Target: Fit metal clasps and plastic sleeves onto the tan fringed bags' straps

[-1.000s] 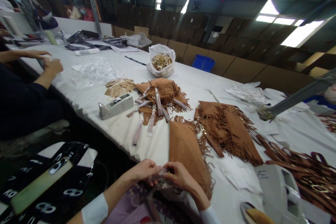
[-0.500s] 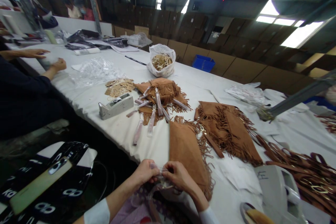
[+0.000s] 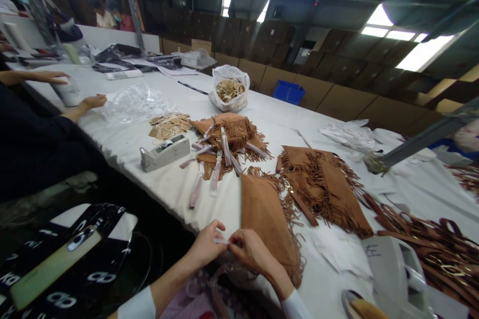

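Head camera is looking down a long white worktop (image 3: 284,124) that is running away to the far left. A heap of brown straps (image 3: 430,244) is lying along its right end. Three lots of tan fringed suede are spreading across the middle: one fringed panel (image 3: 322,184) is lying right of centre, a plain-faced panel (image 3: 264,214) is hanging over the near edge, and a smaller stack (image 3: 232,132) is sitting further back. Crumpled clear plastic (image 3: 136,102) is lying toward the far left, near a co-worker's hand (image 3: 90,103) that is resting flat at the left edge. A white bag (image 3: 224,104) holding pale tags is standing open behind the stack. A grey tape dispenser (image 3: 164,152) is sitting near the left edge, just beside the stack, and a second dispenser (image 3: 392,269) is standing at the near right corner. Thin wrapped sticks (image 3: 216,172) are lying fanned over and in front of the stack.

At the near edge, just left of the plain-faced panel, the left hand (image 3: 205,248) and the right hand (image 3: 251,251) are coming together. Between them a small pale strip (image 3: 222,241) is being held level just above the edge. The fingers of both hands are pinching closed on it, one hand at each end, with thumbs on top.
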### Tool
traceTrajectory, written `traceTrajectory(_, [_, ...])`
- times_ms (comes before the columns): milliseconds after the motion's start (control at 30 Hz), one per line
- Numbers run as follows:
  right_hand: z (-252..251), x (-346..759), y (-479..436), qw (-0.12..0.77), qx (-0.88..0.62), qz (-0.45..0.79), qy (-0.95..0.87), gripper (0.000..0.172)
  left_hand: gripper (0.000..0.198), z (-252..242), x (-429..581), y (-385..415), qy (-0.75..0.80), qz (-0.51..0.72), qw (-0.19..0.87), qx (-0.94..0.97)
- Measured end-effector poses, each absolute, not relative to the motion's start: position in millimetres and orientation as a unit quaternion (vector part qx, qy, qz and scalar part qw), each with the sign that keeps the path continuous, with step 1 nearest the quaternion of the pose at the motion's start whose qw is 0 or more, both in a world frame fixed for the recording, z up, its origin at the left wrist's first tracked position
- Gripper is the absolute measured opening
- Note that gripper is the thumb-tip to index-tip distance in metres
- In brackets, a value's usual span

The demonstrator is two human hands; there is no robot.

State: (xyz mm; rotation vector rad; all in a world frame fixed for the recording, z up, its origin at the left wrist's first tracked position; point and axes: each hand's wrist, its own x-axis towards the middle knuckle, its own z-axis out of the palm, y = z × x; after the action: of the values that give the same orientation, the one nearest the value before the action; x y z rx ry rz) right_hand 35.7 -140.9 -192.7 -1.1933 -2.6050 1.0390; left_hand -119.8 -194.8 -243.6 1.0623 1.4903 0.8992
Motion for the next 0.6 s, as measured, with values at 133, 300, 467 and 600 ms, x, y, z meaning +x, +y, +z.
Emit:
traceTrajectory(133, [-198.0,38.9,-143.7,0.058,-0.384,0.329,-0.861,0.017,0.021,-241.5,-126.6,-192.7,0.598,0.290,0.577,0.475])
traceTrajectory(300, [-200.7,40.7,-143.4,0.042,-0.384,0.328,-0.862,0.019,0.019,-229.9,-130.8,-194.4,0.568,0.250,0.609,0.495])
traceTrajectory(467, [-197.8,38.7,-145.4,0.036,-0.399,0.300,-0.866,0.021,0.013,-226.0,-130.0,-199.2,0.587,0.296,0.534,0.532])
traceTrajectory(600, [-195.9,38.3,-147.8,0.047,-0.405,0.287,-0.867,0.016,0.012,-233.0,-125.0,-201.8,0.588,0.312,0.536,0.519])
